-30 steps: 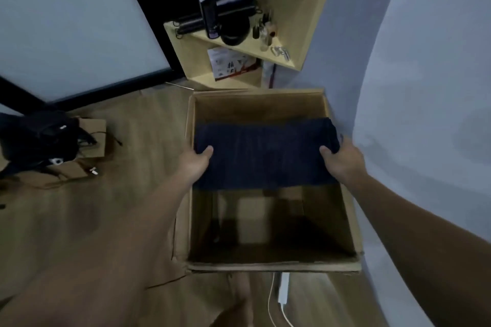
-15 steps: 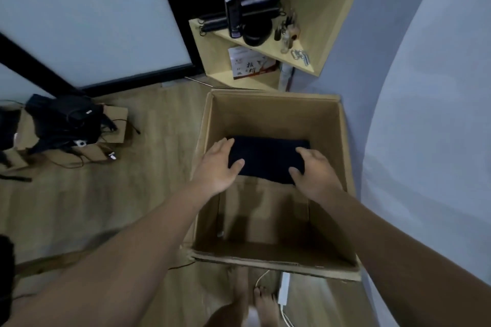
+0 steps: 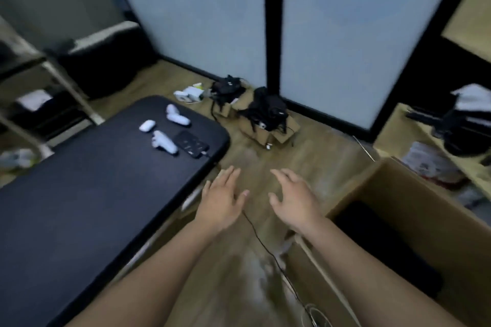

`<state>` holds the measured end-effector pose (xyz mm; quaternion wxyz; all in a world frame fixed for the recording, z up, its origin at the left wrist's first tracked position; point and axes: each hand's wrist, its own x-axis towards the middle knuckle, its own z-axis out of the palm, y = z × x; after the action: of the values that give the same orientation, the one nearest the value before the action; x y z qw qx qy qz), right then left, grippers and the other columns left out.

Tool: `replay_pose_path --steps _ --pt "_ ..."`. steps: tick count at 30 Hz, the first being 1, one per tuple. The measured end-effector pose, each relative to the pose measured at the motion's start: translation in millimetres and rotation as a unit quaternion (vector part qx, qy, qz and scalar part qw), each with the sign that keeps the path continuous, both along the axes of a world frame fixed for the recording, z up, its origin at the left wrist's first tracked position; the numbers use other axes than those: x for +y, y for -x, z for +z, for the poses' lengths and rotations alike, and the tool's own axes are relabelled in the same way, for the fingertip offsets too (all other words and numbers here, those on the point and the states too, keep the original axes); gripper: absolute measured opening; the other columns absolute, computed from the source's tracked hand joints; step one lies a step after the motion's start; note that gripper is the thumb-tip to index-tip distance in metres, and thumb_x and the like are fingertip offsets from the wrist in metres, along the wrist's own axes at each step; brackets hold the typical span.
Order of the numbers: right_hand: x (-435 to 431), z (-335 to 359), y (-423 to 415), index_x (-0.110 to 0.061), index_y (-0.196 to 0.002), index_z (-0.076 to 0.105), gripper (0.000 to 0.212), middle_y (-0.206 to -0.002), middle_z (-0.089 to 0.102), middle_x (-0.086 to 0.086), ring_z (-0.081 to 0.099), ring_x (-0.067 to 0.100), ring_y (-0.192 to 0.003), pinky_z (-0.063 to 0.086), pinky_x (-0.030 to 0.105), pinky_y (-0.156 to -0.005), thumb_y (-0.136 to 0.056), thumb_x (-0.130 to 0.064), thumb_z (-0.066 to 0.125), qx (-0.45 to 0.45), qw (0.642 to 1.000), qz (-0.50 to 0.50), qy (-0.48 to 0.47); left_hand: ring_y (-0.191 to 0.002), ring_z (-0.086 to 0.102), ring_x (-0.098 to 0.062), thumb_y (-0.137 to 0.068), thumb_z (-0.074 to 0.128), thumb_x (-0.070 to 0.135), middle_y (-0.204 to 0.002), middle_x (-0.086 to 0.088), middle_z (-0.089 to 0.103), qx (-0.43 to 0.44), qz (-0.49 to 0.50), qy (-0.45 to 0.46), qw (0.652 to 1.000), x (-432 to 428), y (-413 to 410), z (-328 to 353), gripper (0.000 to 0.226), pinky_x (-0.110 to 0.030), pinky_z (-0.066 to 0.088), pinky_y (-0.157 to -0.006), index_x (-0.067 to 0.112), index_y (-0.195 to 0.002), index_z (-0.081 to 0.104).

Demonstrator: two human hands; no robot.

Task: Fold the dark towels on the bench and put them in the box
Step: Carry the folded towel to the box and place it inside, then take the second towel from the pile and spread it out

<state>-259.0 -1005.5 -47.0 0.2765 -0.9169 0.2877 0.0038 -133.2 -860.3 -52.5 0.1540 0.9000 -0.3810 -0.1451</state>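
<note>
The cardboard box [image 3: 377, 180] stands open at the lower right, and a folded dark towel [image 3: 385, 249] lies flat on its bottom. The black padded bench [image 3: 79, 194] fills the left side; I see no towel on the part in view. My left hand [image 3: 221, 199] and my right hand [image 3: 293, 200] hover side by side over the wooden floor between bench and box. Both hands are empty, palms down, fingers spread.
On the bench's far end lie white controllers [image 3: 170, 124] and a black phone [image 3: 191, 144] on a cable. Small cardboard boxes with black gear [image 3: 265, 114] sit by the glass wall. A wooden shelf [image 3: 435, 140] stands at right. A thin black cable [image 3: 265, 244] runs across the floor.
My hands let go of the folded towel in the box and came out. The view swung left from the box toward the bench.
</note>
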Motion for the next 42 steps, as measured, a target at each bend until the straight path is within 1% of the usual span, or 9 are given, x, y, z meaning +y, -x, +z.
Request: replay_pose_path --steps 7,15,19,23,27,30,35,39,42 --pt "199 45 -149 -0.027 -0.155 0.027 0.062 -0.159 0.03 -0.001 0.024 0.019 -0.149 0.024 0.042 -0.121 -0.099 -0.04 0.049 -0.025 0.962 0.257 0.084 -0.153 0.004 -0.015 -0.103 0.036 0.049 -0.166 0.006 0.011 -0.049 0.225 0.039 0.972 243 -63 40 0.063 -0.044 0.005 -0.123 0.025 -0.158 0.017" --pt "507 49 -227 -0.029 -0.155 0.026 0.061 -0.16 0.029 -0.002 0.021 0.018 -0.15 0.022 0.039 -0.121 -0.1 -0.04 0.048 -0.04 0.876 0.473 0.091 -0.154 0.004 -0.016 -0.102 0.037 0.048 -0.166 0.006 0.011 -0.038 0.468 0.025 0.883 562 -54 29 0.063 -0.046 0.004 -0.123 0.022 -0.157 0.021" --pt "629 39 -233 -0.029 -0.154 0.029 0.058 -0.156 0.032 -0.003 0.025 0.018 -0.147 0.023 0.037 -0.119 -0.1 -0.039 0.048 -0.029 0.83 0.551 0.082 -0.153 0.006 -0.015 -0.103 0.037 0.048 -0.166 0.007 0.013 -0.011 0.553 0.02 0.833 678 -27 14 0.061 -0.046 0.006 -0.123 0.022 -0.156 0.024" --pt "722 34 -245 -0.03 -0.149 0.038 0.05 -0.151 0.037 -0.005 0.032 0.016 -0.141 0.03 0.037 -0.115 -0.101 -0.039 0.049 -0.02 0.781 0.618 0.09 -0.153 0.007 -0.013 -0.103 0.038 0.048 -0.165 0.008 0.017 -0.002 0.624 0.041 0.78 756 0 4 0.06 -0.046 0.006 -0.124 0.022 -0.155 0.027" --pt "800 21 -265 -0.026 -0.142 0.049 0.043 -0.144 0.042 -0.004 0.045 0.017 -0.129 0.047 0.035 -0.097 -0.101 -0.038 0.051 -0.004 0.778 0.627 0.035 -0.153 0.009 -0.013 -0.102 0.04 0.047 -0.164 0.008 0.022 0.005 0.682 0.063 0.729 809 14 -8 0.058 -0.045 0.008 -0.124 0.021 -0.154 0.031" --pt "855 2 -285 -0.021 -0.136 0.056 0.038 -0.138 0.048 -0.001 0.054 0.017 -0.115 0.048 0.031 -0.084 -0.101 -0.037 0.052 0.01 0.773 0.634 0.006 -0.153 0.012 -0.014 -0.102 0.041 0.047 -0.162 0.006 0.025 0.01 0.709 0.066 0.702 843 12 -21 0.058 -0.044 0.012 -0.124 0.02 -0.152 0.034" --pt "924 -26 -342 -0.018 -0.135 0.057 0.039 -0.137 0.053 0.002 0.055 0.019 -0.117 0.05 0.033 -0.09 -0.101 -0.036 0.052 -0.006 0.763 0.646 -0.012 -0.151 0.018 -0.017 -0.103 0.042 0.044 -0.161 0.001 0.03 0.012 0.725 0.057 0.686 893 -34 -30 0.057 -0.042 0.021 -0.121 0.016 -0.152 0.034" --pt "967 -42 -384 -0.017 -0.153 0.031 0.063 -0.154 0.037 0.004 0.034 0.025 -0.141 0.043 0.039 -0.107 -0.1 -0.04 0.054 0.032 0.764 0.645 -0.009 -0.15 0.021 -0.016 -0.103 0.041 0.043 -0.161 0.001 0.029 0.036 0.713 0.043 0.699 918 -87 -37 0.057 -0.036 0.02 -0.121 0.016 -0.153 0.032" --pt "993 -51 -397 -0.02 -0.153 0.03 0.068 -0.145 0.049 0.002 0.041 0.026 -0.135 0.041 0.043 -0.107 -0.096 -0.047 0.057 0.073 0.75 0.656 0.051 -0.148 0.024 -0.016 -0.103 0.042 0.042 -0.161 0.002 0.029 0.062 0.718 0.072 0.69 928 -115 -44 0.057 -0.034 0.021 -0.121 0.017 -0.153 0.032"
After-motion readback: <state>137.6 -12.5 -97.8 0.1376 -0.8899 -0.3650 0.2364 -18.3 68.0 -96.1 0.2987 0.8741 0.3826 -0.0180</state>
